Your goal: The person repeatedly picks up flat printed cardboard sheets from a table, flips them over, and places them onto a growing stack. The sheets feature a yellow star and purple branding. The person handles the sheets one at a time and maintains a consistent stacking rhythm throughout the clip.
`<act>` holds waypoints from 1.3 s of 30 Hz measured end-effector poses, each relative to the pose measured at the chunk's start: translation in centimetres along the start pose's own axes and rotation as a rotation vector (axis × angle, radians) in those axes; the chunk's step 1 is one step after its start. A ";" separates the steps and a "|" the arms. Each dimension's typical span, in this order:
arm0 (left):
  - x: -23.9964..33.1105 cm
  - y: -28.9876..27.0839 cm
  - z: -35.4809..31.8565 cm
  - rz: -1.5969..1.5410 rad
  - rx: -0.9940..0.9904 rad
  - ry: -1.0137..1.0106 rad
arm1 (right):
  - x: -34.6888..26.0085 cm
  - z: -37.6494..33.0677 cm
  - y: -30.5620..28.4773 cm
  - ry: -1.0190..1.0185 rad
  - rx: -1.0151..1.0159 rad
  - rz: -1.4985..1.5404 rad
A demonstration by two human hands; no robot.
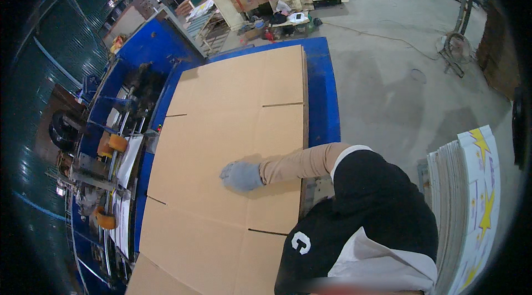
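While brown cardboard sheets [221,87] lay stacked on the blue machine bed [321,90] near two orange wheels [117,142], the grey-gloved right hand [242,176] rested on the topmost, gripping nothing visible, though how far its fingers [226,173] were spread I could not tell.

Cardboard sheet [216,140] cut off below, printed stack [464,206] likewise, far clutter [278,18] indistinct

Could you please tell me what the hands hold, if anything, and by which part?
The gloved right hand rests on the cardboard, apparently holding nothing; the left hand is out of view.
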State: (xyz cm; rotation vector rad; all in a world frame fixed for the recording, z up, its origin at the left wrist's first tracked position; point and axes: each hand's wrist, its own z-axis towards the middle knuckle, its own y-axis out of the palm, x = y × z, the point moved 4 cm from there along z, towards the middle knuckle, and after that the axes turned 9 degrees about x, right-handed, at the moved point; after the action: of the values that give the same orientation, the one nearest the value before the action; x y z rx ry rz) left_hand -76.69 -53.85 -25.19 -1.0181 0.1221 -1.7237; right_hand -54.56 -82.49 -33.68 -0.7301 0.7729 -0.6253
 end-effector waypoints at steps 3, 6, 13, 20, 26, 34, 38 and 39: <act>1.3 -1.6 0.1 -0.008 0.031 0.001 | -0.1 -0.3 0.2 0.038 -0.028 0.000; 3.2 -4.4 -0.3 -0.034 0.110 -0.041 | -1.5 1.2 1.0 -0.015 -0.044 0.027; 4.9 -4.5 -4.9 0.028 -0.217 0.065 | -4.0 12.0 -7.1 0.712 -0.180 1.311; 3.5 -2.9 -4.9 -0.024 -0.287 0.270 | -13.0 19.8 -8.0 0.178 -0.496 1.321; 4.3 -2.9 -4.6 0.040 -0.217 0.259 | -12.2 18.2 -3.8 0.466 -0.560 1.774; 3.8 -5.2 -3.4 0.119 -0.031 0.142 | -8.7 13.3 -3.3 0.308 -0.469 1.870; 0.4 -12.1 -0.9 0.091 0.543 -0.245 | 3.5 4.5 -9.8 0.265 0.356 0.553; -0.5 -14.0 0.0 0.078 0.648 -0.227 | 6.6 1.1 -12.1 0.371 0.609 -0.084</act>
State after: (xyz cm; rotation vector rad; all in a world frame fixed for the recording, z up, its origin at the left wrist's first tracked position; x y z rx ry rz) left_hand -86.96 -47.56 -17.95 -0.6981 -0.5068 -1.4160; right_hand -52.74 -94.14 -26.40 -0.0841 0.8314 -1.0305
